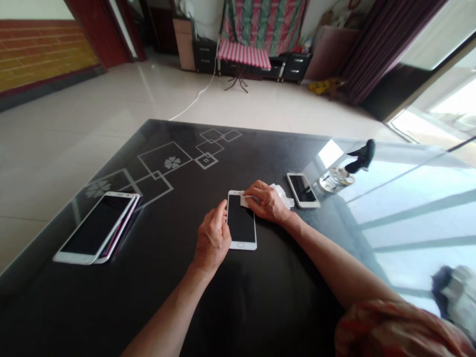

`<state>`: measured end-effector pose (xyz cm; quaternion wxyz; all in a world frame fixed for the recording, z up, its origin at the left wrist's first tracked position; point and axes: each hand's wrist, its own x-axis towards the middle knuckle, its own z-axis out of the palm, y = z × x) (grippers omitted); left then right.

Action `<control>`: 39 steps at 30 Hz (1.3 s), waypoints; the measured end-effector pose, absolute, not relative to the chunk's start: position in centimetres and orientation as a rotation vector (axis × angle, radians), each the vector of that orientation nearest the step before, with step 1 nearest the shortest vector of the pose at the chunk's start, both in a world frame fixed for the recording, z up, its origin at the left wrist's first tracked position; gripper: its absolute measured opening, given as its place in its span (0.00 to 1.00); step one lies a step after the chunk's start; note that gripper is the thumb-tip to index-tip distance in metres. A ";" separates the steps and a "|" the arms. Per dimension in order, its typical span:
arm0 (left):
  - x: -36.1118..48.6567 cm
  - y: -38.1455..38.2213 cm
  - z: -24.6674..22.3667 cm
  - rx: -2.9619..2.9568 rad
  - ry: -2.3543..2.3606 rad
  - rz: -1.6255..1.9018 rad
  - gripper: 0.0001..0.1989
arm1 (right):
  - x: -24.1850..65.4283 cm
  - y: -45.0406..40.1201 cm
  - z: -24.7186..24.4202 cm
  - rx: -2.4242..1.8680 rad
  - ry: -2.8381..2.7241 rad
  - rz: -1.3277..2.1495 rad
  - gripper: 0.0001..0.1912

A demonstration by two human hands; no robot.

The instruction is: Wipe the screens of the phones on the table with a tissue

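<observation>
Phone (242,225) with a white frame and a dark screen lies flat on a glossy black bench (275,297), between two bare hands. From where I stand, the person's left hand (213,235) is at its left edge, fingers curled and touching the frame; how firm that grip is, I cannot tell. The right hand (267,201) reaches across the upper right corner, its grip closed, thumb and fingers pinching a small pale pad (244,200) against the top of the glass. Just beyond the knuckles sits a crumpled white tissue (283,196), and near it a smaller phone (302,190), also white-rimmed, lies face up. Next to that is a clear bottle (336,179) with a black spray head (361,156), close to where window light whitens the surface. Well apart, on the person's left, a stack of phones (96,228) rests slightly fanned, a white one uppermost. Pale squares and flowers (172,162) decorate the bench top. Across the tiled floor (111,129) stands a pink-and-white striped folding stand (243,54), with a purple curtain (394,44) hanging off to the right.
</observation>
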<state>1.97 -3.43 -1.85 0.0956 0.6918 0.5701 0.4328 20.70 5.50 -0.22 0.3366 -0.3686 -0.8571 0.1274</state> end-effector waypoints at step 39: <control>1.8 -3.4 -2.4 2.128 1.693 1.276 0.25 | 21.5 3.0 -0.5 -0.900 -2.282 0.208 0.11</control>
